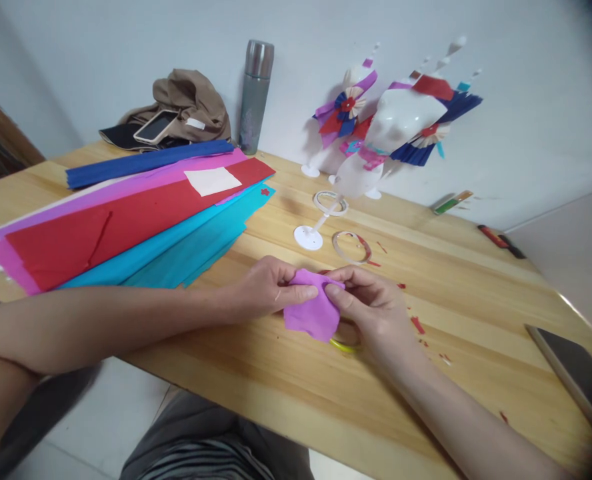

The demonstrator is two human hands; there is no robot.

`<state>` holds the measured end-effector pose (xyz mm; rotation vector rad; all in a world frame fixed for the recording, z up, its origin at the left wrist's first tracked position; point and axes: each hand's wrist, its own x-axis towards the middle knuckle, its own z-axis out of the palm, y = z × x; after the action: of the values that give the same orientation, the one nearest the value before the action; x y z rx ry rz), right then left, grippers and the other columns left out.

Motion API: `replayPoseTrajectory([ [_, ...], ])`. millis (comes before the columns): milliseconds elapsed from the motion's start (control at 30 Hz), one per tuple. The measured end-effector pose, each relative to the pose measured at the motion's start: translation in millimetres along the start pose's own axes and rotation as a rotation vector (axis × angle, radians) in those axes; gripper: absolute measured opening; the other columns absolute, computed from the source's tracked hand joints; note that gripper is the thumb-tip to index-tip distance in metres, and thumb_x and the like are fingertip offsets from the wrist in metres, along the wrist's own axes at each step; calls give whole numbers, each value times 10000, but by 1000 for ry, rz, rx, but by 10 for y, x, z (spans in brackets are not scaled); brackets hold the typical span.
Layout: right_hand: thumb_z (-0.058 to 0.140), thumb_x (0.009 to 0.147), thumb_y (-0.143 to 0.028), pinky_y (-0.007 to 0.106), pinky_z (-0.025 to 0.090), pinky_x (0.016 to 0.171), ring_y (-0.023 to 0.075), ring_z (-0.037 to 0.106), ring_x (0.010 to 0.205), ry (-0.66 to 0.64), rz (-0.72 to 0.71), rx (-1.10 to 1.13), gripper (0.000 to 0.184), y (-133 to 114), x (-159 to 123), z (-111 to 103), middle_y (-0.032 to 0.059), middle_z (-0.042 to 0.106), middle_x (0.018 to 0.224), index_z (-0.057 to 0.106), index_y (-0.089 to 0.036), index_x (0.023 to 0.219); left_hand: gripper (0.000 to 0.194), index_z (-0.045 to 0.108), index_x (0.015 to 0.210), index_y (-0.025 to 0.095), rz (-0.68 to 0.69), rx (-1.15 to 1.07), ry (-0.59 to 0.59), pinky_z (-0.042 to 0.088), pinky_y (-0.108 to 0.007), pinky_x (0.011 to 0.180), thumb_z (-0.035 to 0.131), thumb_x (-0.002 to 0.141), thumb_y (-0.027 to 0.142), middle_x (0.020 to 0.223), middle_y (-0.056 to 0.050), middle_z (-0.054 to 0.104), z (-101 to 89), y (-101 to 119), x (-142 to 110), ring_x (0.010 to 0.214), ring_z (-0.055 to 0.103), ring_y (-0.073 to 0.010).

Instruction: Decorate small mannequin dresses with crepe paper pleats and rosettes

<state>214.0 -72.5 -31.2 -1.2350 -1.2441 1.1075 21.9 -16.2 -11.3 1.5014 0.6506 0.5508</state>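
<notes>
A small piece of purple crepe paper (312,315) is held up over the front of the wooden table. My left hand (271,287) pinches its upper left part, thumb on top. On the upper right part my right hand (363,300) is closed, thumb pressed against the paper and fingers behind it. Below the right hand shows a bit of a yellow loop (345,346), mostly hidden; its kind is unclear. Just beyond the hands stand a white round base with a stem (308,238) and a roll of clear tape (352,247).
Stacked paper sheets, red on top (141,223), lie at left. A grey bottle (256,97), a cap (121,136) with a phone (157,127), and decorated white balloons (409,120) stand at the back. A dark tablet (573,377) lies right. Red scraps (417,325) are scattered.
</notes>
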Motion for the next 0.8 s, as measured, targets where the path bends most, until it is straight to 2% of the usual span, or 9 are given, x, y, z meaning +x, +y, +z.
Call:
replayPoseTrajectory([
  [200, 831, 783, -405, 240, 447, 497, 108, 545, 532, 60, -66, 11, 202, -2, -10, 3, -17, 669, 662, 719, -238, 766, 291, 709, 762, 125, -42, -91, -40, 376, -195, 519, 739, 756, 415, 613, 9, 597, -21, -2, 4, 557, 496, -94],
  [367, 826, 797, -432, 248, 473, 515, 106, 542, 517, 17, -27, 56, 226, -46, -23, 15, -23, 654, 639, 722, -232, 777, 304, 646, 652, 129, -28, -35, 28, 349, -195, 494, 694, 784, 399, 555, 20, 535, -16, -21, 22, 530, 459, -87],
  [533, 894, 712, -439, 246, 482, 524, 106, 559, 531, 63, -21, 80, 275, -148, -33, 40, -16, 660, 625, 724, -227, 671, 251, 647, 671, 131, -58, -46, 25, 352, -197, 520, 688, 777, 355, 564, 26, 537, -18, 31, 16, 541, 459, -84],
  [633, 884, 731, -439, 238, 475, 551, 103, 565, 555, 41, 0, 95, 249, -165, -37, 28, -11, 679, 641, 750, -234, 688, 212, 649, 689, 133, -72, -50, 14, 339, -197, 519, 667, 785, 321, 578, 20, 553, -17, 49, 11, 551, 466, -88],
  [800, 876, 740, -460, 216, 426, 531, 87, 527, 528, 53, 70, 131, 308, -139, -31, -4, -14, 659, 586, 724, -214, 632, 277, 603, 629, 139, -58, 9, -2, 304, -203, 527, 640, 802, 352, 553, 33, 490, -19, 32, 13, 540, 409, -79],
])
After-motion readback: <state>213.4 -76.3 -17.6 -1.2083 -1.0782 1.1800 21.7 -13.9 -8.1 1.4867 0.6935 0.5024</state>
